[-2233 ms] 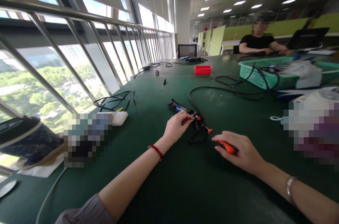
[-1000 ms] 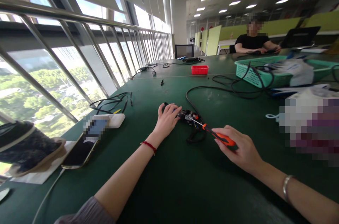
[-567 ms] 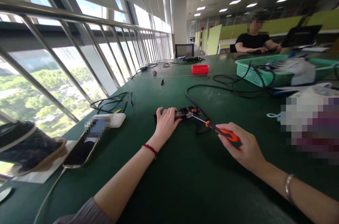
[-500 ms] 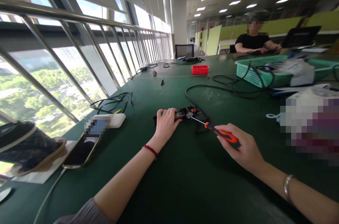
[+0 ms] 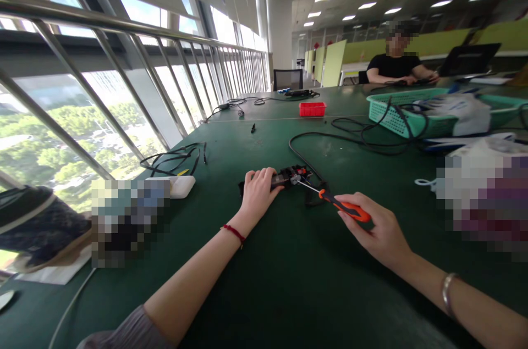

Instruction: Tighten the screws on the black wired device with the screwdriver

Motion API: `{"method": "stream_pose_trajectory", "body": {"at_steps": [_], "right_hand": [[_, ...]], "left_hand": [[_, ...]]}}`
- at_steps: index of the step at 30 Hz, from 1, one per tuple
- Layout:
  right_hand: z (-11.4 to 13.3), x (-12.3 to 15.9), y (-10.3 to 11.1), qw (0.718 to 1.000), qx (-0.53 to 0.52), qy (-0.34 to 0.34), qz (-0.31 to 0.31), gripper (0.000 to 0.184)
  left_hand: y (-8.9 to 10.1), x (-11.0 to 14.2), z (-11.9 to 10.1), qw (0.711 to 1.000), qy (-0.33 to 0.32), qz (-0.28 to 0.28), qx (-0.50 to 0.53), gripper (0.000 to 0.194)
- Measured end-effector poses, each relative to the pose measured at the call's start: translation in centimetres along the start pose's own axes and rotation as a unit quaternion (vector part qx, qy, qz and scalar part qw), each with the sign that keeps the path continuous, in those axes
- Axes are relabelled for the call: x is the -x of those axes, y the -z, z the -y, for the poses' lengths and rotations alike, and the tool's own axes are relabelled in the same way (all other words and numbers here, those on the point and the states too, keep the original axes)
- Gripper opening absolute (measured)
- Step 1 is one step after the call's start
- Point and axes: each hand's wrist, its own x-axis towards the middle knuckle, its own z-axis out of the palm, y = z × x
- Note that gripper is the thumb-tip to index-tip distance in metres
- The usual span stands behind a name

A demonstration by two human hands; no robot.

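My left hand [image 5: 259,188] is wrapped over a black corded device [image 5: 291,175] that lies on the green tabletop. At its right end the inside shows, with small red and grey parts. In my right hand [image 5: 377,225] is a screwdriver [image 5: 348,208] with an orange and black handle, gripped between thumb and fingers. The thin metal shaft slants up to the left, and its tip meets the device's exposed end. What exactly the tip touches is too small to make out. A black cord [image 5: 303,136] runs from near the device toward the right.
A green basket [image 5: 390,116] with cables and bags stands at the right, behind a blurred plastic bag [image 5: 482,189]. Farther back is a red bin [image 5: 312,109]. On the left lie a cable [image 5: 175,158], a white block [image 5: 182,187] and a dark cloth-like item [image 5: 39,228]. A person [image 5: 394,67] sits across.
Both hands, the screwdriver and the device look almost unmoved. The view has shifted very slightly, and the phone at the left is now blurred over.
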Motion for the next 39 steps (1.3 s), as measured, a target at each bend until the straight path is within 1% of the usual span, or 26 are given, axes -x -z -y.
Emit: {"method": "stream_pose_trajectory", "body": {"at_steps": [8,10,14,16,19,21,24,27,29,32,37,39], "right_hand": [[0.08,0.08,0.08,1.000,-0.008,-0.013,0.026,0.020],[0.10,0.12,0.09,0.998,-0.016,-0.038,0.039,0.019],[-0.13,0.37,0.11,0.992,-0.033,-0.110,0.056,0.025],[-0.27,0.52,0.15,0.989,-0.052,-0.120,0.063,0.028],[-0.24,0.57,0.21,0.991,-0.056,-0.110,0.057,0.028],[-0.07,0.47,0.22,0.994,-0.039,-0.087,0.045,0.024],[0.10,0.27,0.16,0.999,-0.005,-0.037,-0.012,0.022],[-0.05,0.20,0.04,0.997,0.020,0.002,-0.077,0.029],[-0.20,0.25,-0.01,0.995,0.024,0.013,-0.099,0.032],[-0.22,0.31,0.01,0.995,0.021,0.006,-0.100,0.032],[0.22,0.14,0.24,0.998,-0.002,-0.046,-0.047,0.025],[0.15,0.13,0.20,0.997,0.003,-0.050,-0.052,0.025]], "left_hand": [[-0.22,-0.06,0.34,1.000,-0.004,-0.001,0.029,0.026],[-0.32,-0.10,0.51,0.999,-0.010,-0.002,0.040,0.027],[-0.40,-0.16,0.72,0.999,-0.023,-0.009,0.048,0.028],[-0.34,-0.18,0.70,0.998,-0.028,-0.011,0.046,0.028],[-0.19,-0.18,0.57,0.998,-0.037,-0.013,0.042,0.026],[-0.11,-0.14,0.48,0.998,-0.045,-0.018,0.037,0.025],[-0.05,-0.04,0.41,0.998,-0.052,-0.025,0.027,0.028],[0.03,0.03,0.38,0.998,-0.054,-0.024,0.019,0.028],[0.12,0.04,0.36,0.998,-0.054,-0.020,0.018,0.028],[0.22,0.02,0.32,0.999,-0.044,-0.011,0.022,0.028],[0.14,-0.04,0.18,0.999,-0.035,0.000,0.025,0.028],[0.08,-0.04,0.07,0.999,-0.028,0.001,0.020,0.029]]}}
